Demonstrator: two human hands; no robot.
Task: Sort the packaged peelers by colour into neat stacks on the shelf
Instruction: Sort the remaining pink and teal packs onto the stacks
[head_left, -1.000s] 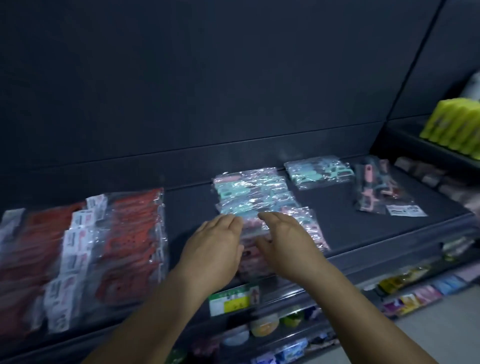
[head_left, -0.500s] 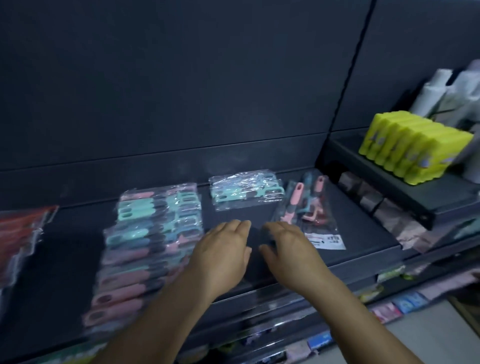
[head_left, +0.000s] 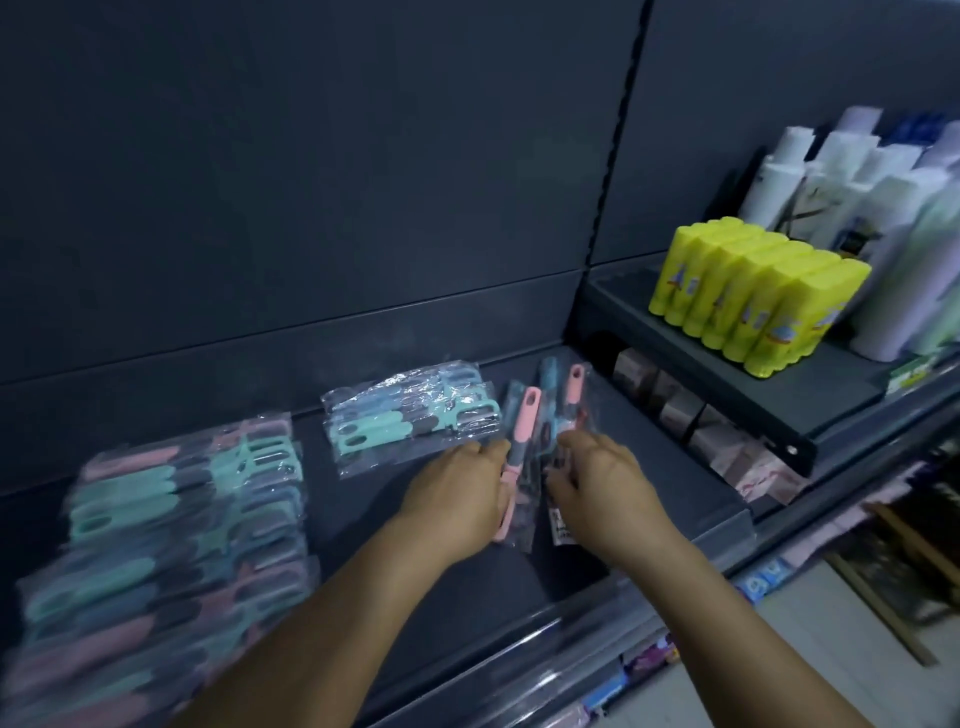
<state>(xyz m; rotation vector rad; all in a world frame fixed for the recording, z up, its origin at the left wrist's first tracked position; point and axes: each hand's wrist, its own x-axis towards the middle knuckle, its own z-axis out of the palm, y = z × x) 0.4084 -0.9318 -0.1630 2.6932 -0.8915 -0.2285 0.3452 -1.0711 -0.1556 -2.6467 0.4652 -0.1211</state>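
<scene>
On the dark shelf (head_left: 467, 587) lie clear packets of peelers. A big mixed heap of pink and teal packets (head_left: 171, 540) fills the left. A small stack of teal and blue packets (head_left: 410, 415) sits at the back middle. Right of it lie pink-handled peeler packets (head_left: 530, 415), tilted up off the shelf at their near ends. My left hand (head_left: 457, 499) grips the left pink packet at its near end. My right hand (head_left: 602, 483) closes on the right packet (head_left: 571, 395) with the white label.
A raised shelf at the right holds yellow bottles (head_left: 753, 301) and white bottles (head_left: 852, 176). Brown and pink packs (head_left: 696, 421) sit under it. Lower shelves with coloured goods (head_left: 649, 660) run below the front edge.
The view has swung right along the shelf. Both hands moved from bare shelf near the mixed heap onto the pink peeler packets and took hold of them, lifting their near ends.
</scene>
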